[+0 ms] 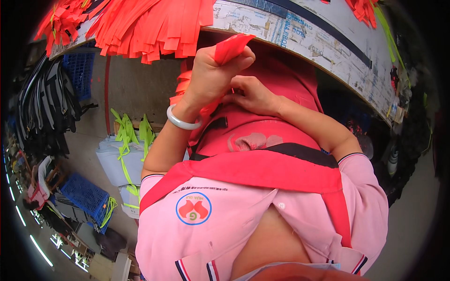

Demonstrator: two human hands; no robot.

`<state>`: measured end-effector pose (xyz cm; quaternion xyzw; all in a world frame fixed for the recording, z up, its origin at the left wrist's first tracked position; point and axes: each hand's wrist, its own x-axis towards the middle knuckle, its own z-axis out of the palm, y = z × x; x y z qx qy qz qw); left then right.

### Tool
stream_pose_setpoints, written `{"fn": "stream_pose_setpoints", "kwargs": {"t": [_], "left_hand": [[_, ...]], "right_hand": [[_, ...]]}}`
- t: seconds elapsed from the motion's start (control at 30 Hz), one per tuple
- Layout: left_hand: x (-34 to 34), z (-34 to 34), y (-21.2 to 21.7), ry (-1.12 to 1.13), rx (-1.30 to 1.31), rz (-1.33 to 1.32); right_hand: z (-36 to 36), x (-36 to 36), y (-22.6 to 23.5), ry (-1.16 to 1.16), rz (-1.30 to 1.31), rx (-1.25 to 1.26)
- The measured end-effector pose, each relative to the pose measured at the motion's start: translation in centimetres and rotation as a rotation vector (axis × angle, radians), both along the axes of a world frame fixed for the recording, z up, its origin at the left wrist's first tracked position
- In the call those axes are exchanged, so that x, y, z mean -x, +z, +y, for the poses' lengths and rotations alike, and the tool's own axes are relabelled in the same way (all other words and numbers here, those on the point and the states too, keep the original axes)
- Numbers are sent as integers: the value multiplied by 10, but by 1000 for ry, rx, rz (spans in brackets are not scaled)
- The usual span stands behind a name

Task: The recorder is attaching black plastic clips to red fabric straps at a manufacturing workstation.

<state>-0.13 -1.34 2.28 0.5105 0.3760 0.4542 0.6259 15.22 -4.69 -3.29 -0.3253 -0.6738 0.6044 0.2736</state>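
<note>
My left hand, with a pale bangle on its wrist, is raised in front of my red apron. It is closed round a red-orange fabric strip, whose end juts out above the fist. More orange strip material shows in folds below the same wrist. Just below and to the right, my right hand is held close to the apron with its fingers curled in. What those fingers grip, if anything, is hidden.
A thick bundle of orange strips hangs over the edge of the worn white table. Dark straps hang at the left. White packs with green ties and a blue crate stand on the floor. Another person is at far left.
</note>
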Motion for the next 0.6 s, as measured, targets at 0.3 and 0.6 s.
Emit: {"fn": "stream_pose_setpoints", "kwargs": {"t": [0.3, 0.6], "left_hand": [[31, -6, -26, -50, 140, 94], [26, -8, -30, 0, 108, 93]], "right_hand": [[38, -17, 48, -270, -116, 81], [29, -12, 47, -273, -17, 130]]}}
